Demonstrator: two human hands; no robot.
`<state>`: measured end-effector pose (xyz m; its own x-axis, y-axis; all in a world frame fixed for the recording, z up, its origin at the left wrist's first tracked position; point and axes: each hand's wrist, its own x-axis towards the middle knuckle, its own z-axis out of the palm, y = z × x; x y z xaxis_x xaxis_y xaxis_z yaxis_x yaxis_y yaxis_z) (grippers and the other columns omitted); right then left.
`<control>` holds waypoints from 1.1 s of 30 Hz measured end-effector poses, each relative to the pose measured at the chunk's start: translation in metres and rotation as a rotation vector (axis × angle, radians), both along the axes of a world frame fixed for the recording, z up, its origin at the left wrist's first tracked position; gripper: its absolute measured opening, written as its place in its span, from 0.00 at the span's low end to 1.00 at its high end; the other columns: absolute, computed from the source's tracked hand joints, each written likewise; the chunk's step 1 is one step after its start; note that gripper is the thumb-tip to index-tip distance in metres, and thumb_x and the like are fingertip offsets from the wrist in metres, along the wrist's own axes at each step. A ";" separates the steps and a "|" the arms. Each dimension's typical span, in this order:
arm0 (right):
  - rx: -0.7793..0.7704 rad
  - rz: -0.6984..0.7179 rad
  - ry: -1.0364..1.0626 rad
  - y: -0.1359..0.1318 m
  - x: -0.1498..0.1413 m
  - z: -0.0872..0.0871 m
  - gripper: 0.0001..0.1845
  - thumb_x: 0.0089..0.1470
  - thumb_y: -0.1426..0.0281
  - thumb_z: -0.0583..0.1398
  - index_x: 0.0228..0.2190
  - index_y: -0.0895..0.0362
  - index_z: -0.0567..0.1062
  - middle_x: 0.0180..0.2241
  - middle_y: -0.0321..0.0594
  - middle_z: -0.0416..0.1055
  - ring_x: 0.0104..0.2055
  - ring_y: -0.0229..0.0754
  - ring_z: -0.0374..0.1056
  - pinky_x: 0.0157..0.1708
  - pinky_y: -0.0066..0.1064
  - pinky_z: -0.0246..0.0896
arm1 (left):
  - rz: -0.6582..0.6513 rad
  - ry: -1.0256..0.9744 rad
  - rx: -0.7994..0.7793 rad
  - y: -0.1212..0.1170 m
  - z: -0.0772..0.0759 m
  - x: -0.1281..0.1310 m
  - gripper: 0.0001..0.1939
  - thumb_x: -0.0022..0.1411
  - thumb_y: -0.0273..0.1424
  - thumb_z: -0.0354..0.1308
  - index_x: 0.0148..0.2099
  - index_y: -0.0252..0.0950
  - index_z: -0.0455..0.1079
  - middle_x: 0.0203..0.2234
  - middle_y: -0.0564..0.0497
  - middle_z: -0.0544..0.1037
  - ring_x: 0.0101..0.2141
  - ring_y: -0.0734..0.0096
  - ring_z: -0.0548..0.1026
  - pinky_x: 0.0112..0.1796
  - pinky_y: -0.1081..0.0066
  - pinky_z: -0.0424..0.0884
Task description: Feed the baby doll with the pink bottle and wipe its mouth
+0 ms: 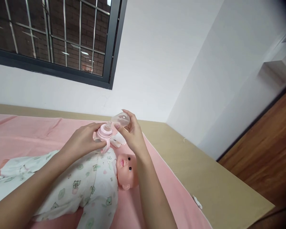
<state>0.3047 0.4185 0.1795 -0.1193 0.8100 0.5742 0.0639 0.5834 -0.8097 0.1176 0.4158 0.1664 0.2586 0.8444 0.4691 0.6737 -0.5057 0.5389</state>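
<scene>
My left hand (89,137) is closed round a baby bottle (104,131) with a pink collar and pink handles, its clear nipple uncovered at the top. In my right hand (133,133) is a clear dome-shaped bottle cap (120,119), pinched between thumb and fingers and tilted close beside the nipple. Below both hands lies a baby doll (125,171) on its back, dressed in a white suit with green bear prints. My right forearm hides part of its head.
A pink cloth (162,190) lies under the doll on a tan tabletop (193,165). A small white item (197,202) rests near the cloth's right edge, and a white crumpled piece (118,140) behind the doll. White walls and a barred window (62,38) stand beyond.
</scene>
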 end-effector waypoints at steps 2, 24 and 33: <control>-0.001 -0.008 0.009 -0.001 -0.004 -0.002 0.32 0.50 0.60 0.65 0.55 0.47 0.63 0.47 0.38 0.69 0.50 0.42 0.68 0.55 0.40 0.62 | 0.008 0.009 -0.005 -0.001 0.001 -0.001 0.28 0.47 0.32 0.57 0.54 0.48 0.71 0.47 0.53 0.77 0.47 0.55 0.74 0.42 0.66 0.69; -0.068 0.083 -0.170 -0.005 -0.028 -0.020 0.54 0.44 0.65 0.69 0.64 0.43 0.44 0.52 0.42 0.64 0.52 0.47 0.66 0.52 0.47 0.66 | 0.058 -0.034 0.025 0.003 -0.005 0.000 0.46 0.48 0.38 0.58 0.68 0.45 0.49 0.47 0.48 0.76 0.42 0.53 0.76 0.38 0.64 0.69; -0.072 0.013 -0.136 -0.012 -0.031 -0.016 0.52 0.47 0.67 0.66 0.64 0.42 0.43 0.46 0.40 0.67 0.43 0.45 0.70 0.45 0.46 0.70 | 0.081 -0.015 0.120 0.000 -0.005 0.003 0.48 0.48 0.38 0.60 0.69 0.45 0.44 0.48 0.49 0.76 0.44 0.53 0.75 0.38 0.65 0.69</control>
